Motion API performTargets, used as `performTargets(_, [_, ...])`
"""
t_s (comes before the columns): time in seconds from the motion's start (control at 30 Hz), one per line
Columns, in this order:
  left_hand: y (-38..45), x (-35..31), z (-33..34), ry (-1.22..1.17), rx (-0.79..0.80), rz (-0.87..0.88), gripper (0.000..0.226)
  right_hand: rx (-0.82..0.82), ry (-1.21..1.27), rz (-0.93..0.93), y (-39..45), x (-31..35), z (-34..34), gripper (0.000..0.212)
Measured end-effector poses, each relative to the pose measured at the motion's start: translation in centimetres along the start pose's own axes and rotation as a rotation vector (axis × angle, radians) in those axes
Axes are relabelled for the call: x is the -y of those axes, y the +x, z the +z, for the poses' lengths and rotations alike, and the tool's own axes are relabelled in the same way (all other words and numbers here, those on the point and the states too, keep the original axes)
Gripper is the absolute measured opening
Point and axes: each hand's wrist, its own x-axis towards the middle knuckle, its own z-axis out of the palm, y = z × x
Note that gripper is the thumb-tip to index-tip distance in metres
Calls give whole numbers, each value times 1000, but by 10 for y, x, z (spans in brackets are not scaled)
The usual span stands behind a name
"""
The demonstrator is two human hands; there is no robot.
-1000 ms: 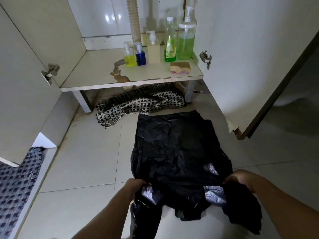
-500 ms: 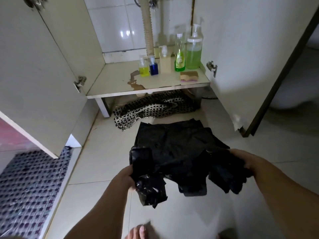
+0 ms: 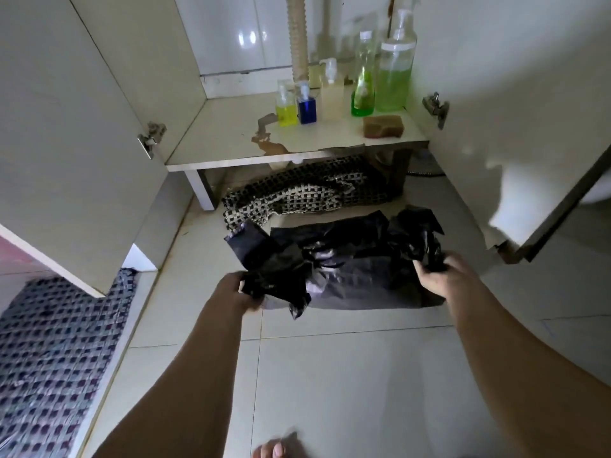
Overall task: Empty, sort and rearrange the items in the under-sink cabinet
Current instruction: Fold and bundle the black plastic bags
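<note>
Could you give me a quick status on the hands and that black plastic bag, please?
Left hand and right hand each grip an end of the black plastic bag. Bag bunched, over floor tiles. Checked cloth lies just beyond it.

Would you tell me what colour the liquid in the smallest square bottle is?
Deep blue, seen in the head view: the blue bottle on the cabinet shelf.

Both hands are on a crumpled black plastic bag [image 3: 347, 259] lying on the tiled floor [image 3: 330, 375]. Left hand [image 3: 236, 292] grips one bunched end, right hand [image 3: 439, 276] pinches the other. Behind it a checkered mat [image 3: 297, 196] sits half under the cabinet shelf [image 3: 224, 140], which holds soap bottles and a brown sponge [image 3: 383, 126].
</note>
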Motion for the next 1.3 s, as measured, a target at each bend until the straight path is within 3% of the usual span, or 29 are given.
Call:
performTargets(0.03, [1, -16, 8, -52, 52, 36, 6, 9, 4, -15, 13, 3, 8, 33])
performTargets(0.1, [11, -39, 24, -121, 102, 32, 45, 90, -6, -34, 34, 7, 22, 39])
performTargets(0.17, [23, -58, 39, 13, 177, 64, 58, 191, -46, -26, 52, 12, 31, 48])
performTargets(0.23, [38, -59, 45, 261, 60, 361, 61, 232, -188, -34, 69, 17, 38, 67])
performTargets(0.3, [54, -46, 33, 630, -134, 603, 88, 224, -440, -122, 79, 21, 40, 72])
performTargets(0.37, [72, -23, 14, 837, -161, 538, 106, 175, -755, -301, 90, 21, 32, 60])
performTargets(0.43, [91, -2, 6, 869, -96, 387, 113, 51, -1074, -548, 97, 18, 11, 56])
performTargets(0.53, [110, 19, 13, 841, -108, 348, 92, -198, -1416, -781, 105, 9, -28, 43])
performTargets(0.67, [126, 28, 16, 810, -206, 331, 69, -339, -1445, -555, 117, -7, -62, 71])
performTargets(0.83, [131, 37, 0, 952, -302, 266, 46, -398, -1530, -517, 121, 0, -64, 60])
performTargets(1.0, [90, 50, -15, 969, -285, -71, 37, -334, -1619, -463, 102, 18, -60, 42])
performTargets(1.1, [63, 53, -22, 1071, -282, -173, 33, -353, -1646, -409, 83, 21, -68, 37])
performTargets(1.2, [43, 62, -26, 1479, -389, 17, 53, -377, -1626, -370, 63, 17, -80, 48])
performTargets(1.27, [31, 71, -18, 1666, -454, 364, 68, -376, -1608, -357, 54, 14, -86, 61])
performTargets(1.3, [22, 79, -10, 1703, -401, 525, 71, -383, -1616, -352, 55, 15, -90, 72])
